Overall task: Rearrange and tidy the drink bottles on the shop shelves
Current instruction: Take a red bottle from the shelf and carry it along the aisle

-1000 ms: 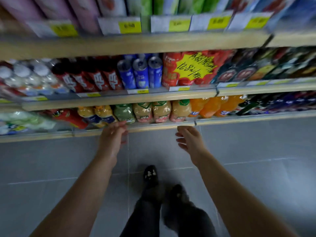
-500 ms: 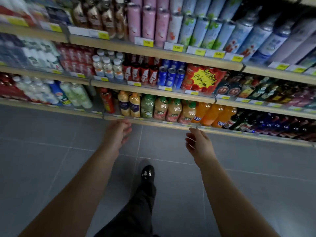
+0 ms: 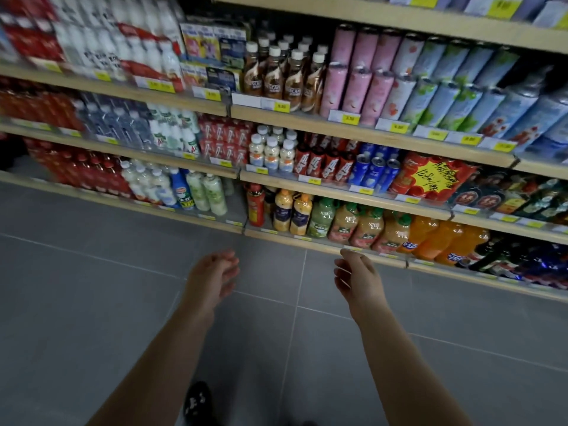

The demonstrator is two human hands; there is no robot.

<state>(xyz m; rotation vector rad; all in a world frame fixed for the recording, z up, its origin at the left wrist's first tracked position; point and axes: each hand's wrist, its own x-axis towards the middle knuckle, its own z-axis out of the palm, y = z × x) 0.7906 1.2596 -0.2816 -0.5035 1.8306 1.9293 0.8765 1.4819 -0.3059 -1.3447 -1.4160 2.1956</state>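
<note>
Head view has tilted up since 0.5 s ago: shelves (image 3: 362, 135) fill more of the frame, a higher row of coffee bottles (image 3: 284, 75) and pink cans (image 3: 358, 84) now fully in view. Juice bottles (image 3: 344, 224) sit upright on the bottom shelf, untouched. Both arms still stretched out over grey floor (image 3: 76, 287). Left hand (image 3: 212, 279) empty, fingers loosely apart. Right hand (image 3: 356, 279) empty, fingers spread, fingertips just short of the bottom shelf lip. Dark shoe (image 3: 196, 401) lower in frame than before
</note>
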